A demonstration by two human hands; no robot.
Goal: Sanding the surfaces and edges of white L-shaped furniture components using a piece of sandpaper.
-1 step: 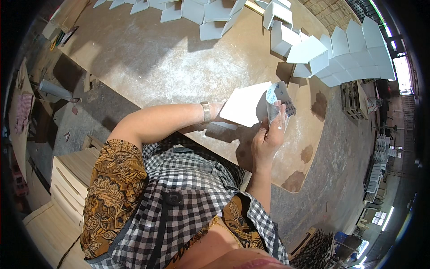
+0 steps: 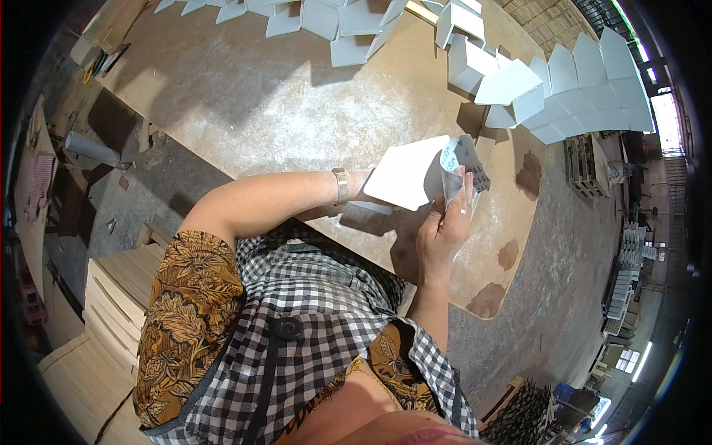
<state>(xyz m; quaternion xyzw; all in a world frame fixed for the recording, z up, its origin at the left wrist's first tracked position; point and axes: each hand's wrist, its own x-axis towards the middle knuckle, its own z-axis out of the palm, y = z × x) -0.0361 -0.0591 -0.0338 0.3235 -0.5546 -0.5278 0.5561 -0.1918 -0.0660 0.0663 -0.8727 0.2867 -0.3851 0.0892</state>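
A white angled panel piece (image 2: 406, 174) is held tilted above the table, with a second flap showing below it. My left hand (image 2: 357, 185), with a watch at the wrist, reaches in behind the panel and grips it. Its fingers are hidden by the panel. In my right hand (image 2: 442, 228) is a curled sheet of sandpaper (image 2: 466, 157), grey with blue printing on its back. Thumb and fingers are closed on the sheet, which lies against the panel's right edge.
The brown worktable (image 2: 245, 96) is dusted with white powder and has dark stains at its right end. Rows of white angled pieces (image 2: 593, 89) stand along its far and right sides. Wooden drawers (image 2: 115, 304) stand at my left, a pallet stack (image 2: 586, 167) beyond the table's right.
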